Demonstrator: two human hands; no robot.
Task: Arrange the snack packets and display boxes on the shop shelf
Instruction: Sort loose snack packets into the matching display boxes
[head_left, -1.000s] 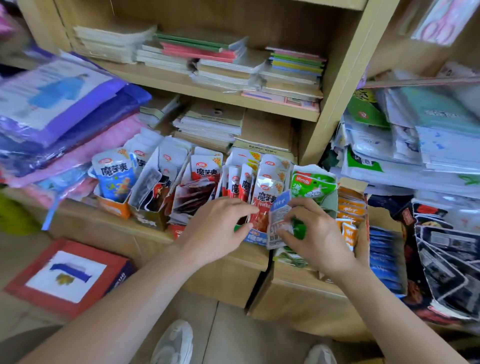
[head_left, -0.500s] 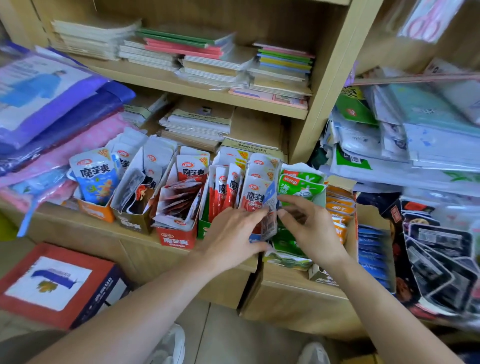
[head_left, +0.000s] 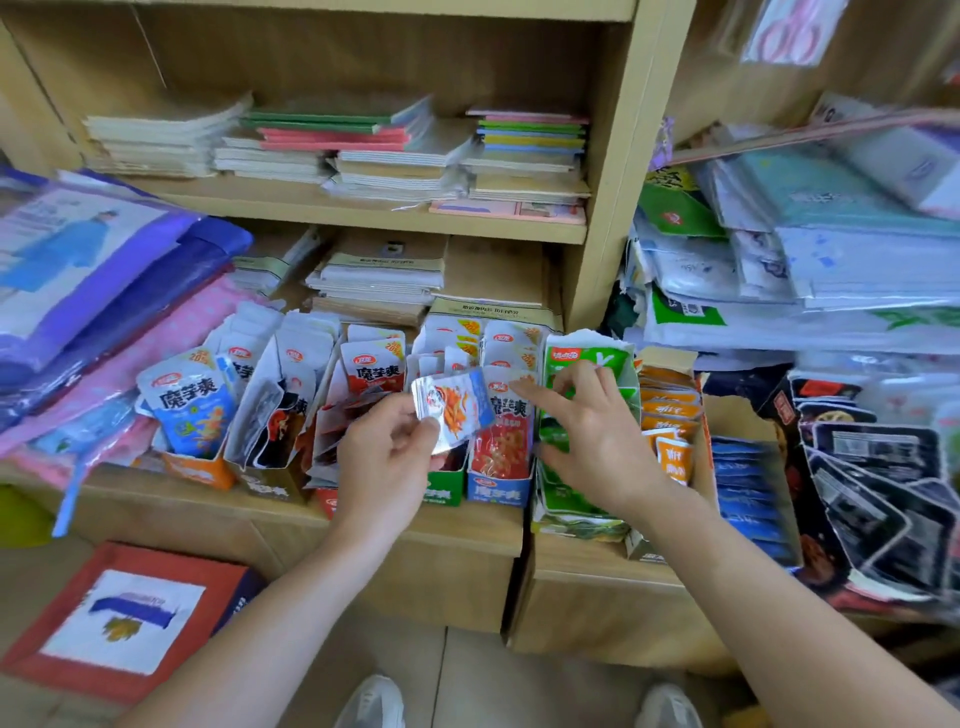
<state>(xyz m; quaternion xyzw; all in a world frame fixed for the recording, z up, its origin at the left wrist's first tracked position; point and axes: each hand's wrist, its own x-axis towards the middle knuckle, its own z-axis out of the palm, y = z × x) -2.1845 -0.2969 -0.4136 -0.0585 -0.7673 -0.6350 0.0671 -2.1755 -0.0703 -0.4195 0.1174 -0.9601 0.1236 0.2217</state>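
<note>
The left hand (head_left: 387, 457) pinches one small packet (head_left: 454, 410) by its near edge, fingers and thumb clamped on it. It holds the packet up just in front of the blue box (head_left: 498, 491) of red packets (head_left: 501, 447) on the shelf (head_left: 441, 525). The right hand (head_left: 597, 436) holds nothing, and its fingers are spread apart over the green box (head_left: 582, 358) next door. This looks like the sorting step. Next, the packet likely needs a gap made for it, then a gentle push, standing up, into the box that matches it.
</note>
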